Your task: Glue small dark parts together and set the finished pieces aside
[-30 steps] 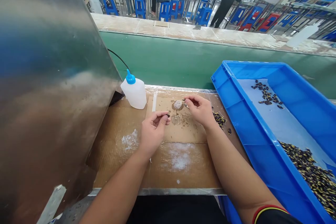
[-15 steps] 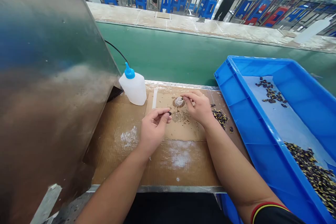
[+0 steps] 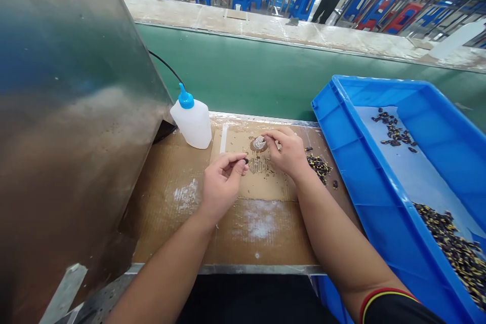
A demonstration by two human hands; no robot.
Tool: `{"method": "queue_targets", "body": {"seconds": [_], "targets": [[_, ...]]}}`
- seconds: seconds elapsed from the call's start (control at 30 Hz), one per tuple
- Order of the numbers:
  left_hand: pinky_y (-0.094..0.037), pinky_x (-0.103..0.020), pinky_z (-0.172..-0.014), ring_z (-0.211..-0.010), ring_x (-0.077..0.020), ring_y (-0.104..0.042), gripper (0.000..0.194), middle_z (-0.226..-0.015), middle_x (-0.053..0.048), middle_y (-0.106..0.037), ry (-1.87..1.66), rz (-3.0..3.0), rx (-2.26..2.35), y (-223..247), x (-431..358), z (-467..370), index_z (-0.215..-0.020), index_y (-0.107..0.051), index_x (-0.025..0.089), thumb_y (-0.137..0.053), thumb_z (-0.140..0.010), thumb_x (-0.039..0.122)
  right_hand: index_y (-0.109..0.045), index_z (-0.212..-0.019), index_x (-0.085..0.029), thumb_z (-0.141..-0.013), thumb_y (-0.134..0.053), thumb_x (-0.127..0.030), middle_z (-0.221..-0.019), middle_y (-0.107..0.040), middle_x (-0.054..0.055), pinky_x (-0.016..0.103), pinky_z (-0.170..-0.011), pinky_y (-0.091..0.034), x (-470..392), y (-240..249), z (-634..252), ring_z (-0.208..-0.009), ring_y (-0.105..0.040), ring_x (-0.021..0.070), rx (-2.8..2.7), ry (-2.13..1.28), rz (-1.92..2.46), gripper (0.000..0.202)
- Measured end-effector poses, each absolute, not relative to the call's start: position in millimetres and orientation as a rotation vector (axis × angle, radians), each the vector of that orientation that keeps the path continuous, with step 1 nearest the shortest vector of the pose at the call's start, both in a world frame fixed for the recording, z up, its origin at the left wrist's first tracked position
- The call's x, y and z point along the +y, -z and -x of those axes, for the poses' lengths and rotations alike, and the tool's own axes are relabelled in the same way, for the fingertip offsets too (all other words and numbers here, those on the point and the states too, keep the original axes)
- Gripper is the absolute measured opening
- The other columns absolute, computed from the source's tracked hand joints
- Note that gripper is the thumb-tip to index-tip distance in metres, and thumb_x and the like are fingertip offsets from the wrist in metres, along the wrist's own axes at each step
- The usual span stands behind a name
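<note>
My left hand [image 3: 223, 177] pinches a small dark piece [image 3: 246, 161] between thumb and fingertips, just above the cardboard. My right hand [image 3: 285, 151] is closed in a pinch at the right edge of a round dab of white paste [image 3: 259, 143]. Whatever sits between those right fingertips is too small to make out. Below the paste, the cardboard sheet [image 3: 266, 190] carries a patch of short line marks [image 3: 257, 165]. Beside my right wrist lies a pile of small black and yellow pieces [image 3: 319, 166].
A white squeeze bottle [image 3: 193, 124] with a blue cap stands at the back left, near a large metal panel [image 3: 76, 111]. On the right, a blue crate [image 3: 364, 177] holds many black and yellow pieces [image 3: 451, 243]. A green belt [image 3: 235, 68] runs behind.
The view has shifted slightly, so the bench appears a little higher. Both hands keep almost the same places and pinches, with the right fingertips still beside the paste.
</note>
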State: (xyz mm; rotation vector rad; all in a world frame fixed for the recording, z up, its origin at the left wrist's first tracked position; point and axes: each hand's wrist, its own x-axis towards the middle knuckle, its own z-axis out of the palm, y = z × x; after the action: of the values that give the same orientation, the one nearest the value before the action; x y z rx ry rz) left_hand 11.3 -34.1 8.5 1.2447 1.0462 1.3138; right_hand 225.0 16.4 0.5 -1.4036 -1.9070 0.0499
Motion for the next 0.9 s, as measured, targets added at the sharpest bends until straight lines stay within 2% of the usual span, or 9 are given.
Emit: {"method": "queue_targets", "body": {"seconds": [0.27, 0.37, 0.47, 0.53, 0.63, 0.73, 0.8, 0.9], "targets": [[-0.063, -0.028, -0.078, -0.079, -0.0166, -0.073, 0.021, -0.093, -0.009, -0.075, -1.292, -1.257, 1.057, -7.2, -34.1, -9.0, -0.102, -0.077, 0.016, -0.072, -0.093, 0.035, -0.075, -0.103, -0.023, -0.103, -0.056, -0.025, -0.102, -0.075, 0.008, 0.042, -0.087, -0.056, 11.9, -10.4, -224.7, -0.098, -0.068, 0.0256, -1.844, -0.064, 1.359, 0.019], [-0.064, -0.029, -0.079, -0.08, -0.0175, -0.074, 0.023, -0.089, -0.008, -0.075, -1.267, -1.212, 1.056, -5.1, -33.2, -8.7, -0.101, -0.076, 0.016, -0.073, -0.093, 0.037, -0.075, -0.106, -0.024, -0.104, -0.057, -0.026, -0.104, -0.076, 0.007, 0.04, -0.083, -0.057, 0.2, -24.1, -219.5, -0.094, -0.069, 0.0243, -1.726, 0.008, 1.31, 0.018], [-0.065, -0.03, -0.078, -0.08, -0.0185, -0.075, 0.026, -0.088, -0.009, -0.076, -1.253, -1.152, 1.043, -4.7, -31.6, -9.8, -0.101, -0.074, 0.016, -0.074, -0.092, 0.04, -0.075, -0.111, -0.026, -0.105, -0.057, -0.029, -0.108, -0.075, 0.008, 0.042, -0.086, -0.058, -9.7, -29.8, -213.9, -0.098, -0.07, 0.0255, -1.545, 0.128, 1.34, 0.019], [-0.066, -0.031, -0.076, -0.078, -0.019, -0.075, 0.03, -0.09, -0.01, -0.077, -1.244, -1.097, 1.016, -5.4, -30.6, -10.8, -0.099, -0.073, 0.015, -0.077, -0.089, 0.043, -0.077, -0.106, -0.026, -0.106, -0.057, -0.032, -0.103, -0.076, 0.007, 0.044, -0.084, -0.058, -11.6, -28.1, -212.8, -0.093, -0.07, 0.026, -1.555, 0.118, 1.378, 0.021], [-0.067, -0.033, -0.074, -0.075, -0.0201, -0.076, 0.038, -0.089, -0.012, -0.078, -1.221, -0.971, 0.981, -5.8, -28.9, -11.4, -0.097, -0.072, 0.013, -0.084, -0.083, 0.046, -0.078, -0.102, -0.025, -0.105, -0.059, -0.033, -0.097, -0.078, 0.006, 0.043, -0.078, -0.058, -12.6, -27.9, -214.9, -0.087, -0.071, 0.0252, -1.602, 0.014, 1.406, 0.021], [-0.067, -0.034, -0.08, -0.082, -0.0215, -0.078, 0.042, -0.094, -0.014, -0.078, -1.191, -0.822, 0.973, -4.0, -26.5, -10.9, -0.098, -0.072, 0.012, -0.088, -0.079, 0.045, -0.077, -0.108, -0.025, -0.103, -0.063, -0.034, -0.104, -0.077, 0.007, 0.044, -0.085, -0.059, -21.9, -35.8, -215.8, -0.094, -0.072, 0.0257, -1.434, -0.061, 1.389, 0.018], [-0.067, -0.033, -0.085, -0.087, -0.022, -0.078, 0.043, -0.097, -0.015, -0.078, -1.174, -0.715, 0.966, -2.3, -24.4, -11.0, -0.098, -0.072, 0.011, -0.091, -0.076, 0.042, -0.078, -0.107, -0.025, -0.101, -0.067, -0.036, -0.103, -0.077, 0.007, 0.044, -0.087, -0.06, -33.3, -38.6, -213.1, -0.095, -0.074, 0.0257, -1.331, -0.27, 1.357, 0.016], [-0.066, -0.03, -0.086, -0.09, -0.0221, -0.078, 0.043, -0.098, -0.015, -0.078, -1.156, -0.59, 0.967, -0.3, -22.2, -12.7, -0.096, -0.071, 0.011, -0.094, -0.071, 0.038, -0.078, -0.108, -0.025, -0.096, -0.076, -0.039, -0.101, -0.078, 0.007, 0.043, -0.087, -0.063, -51.6, -30.2, -203.4, -0.096, -0.075, 0.0258, -1.121, -0.756, 1.282, 0.019]]}}
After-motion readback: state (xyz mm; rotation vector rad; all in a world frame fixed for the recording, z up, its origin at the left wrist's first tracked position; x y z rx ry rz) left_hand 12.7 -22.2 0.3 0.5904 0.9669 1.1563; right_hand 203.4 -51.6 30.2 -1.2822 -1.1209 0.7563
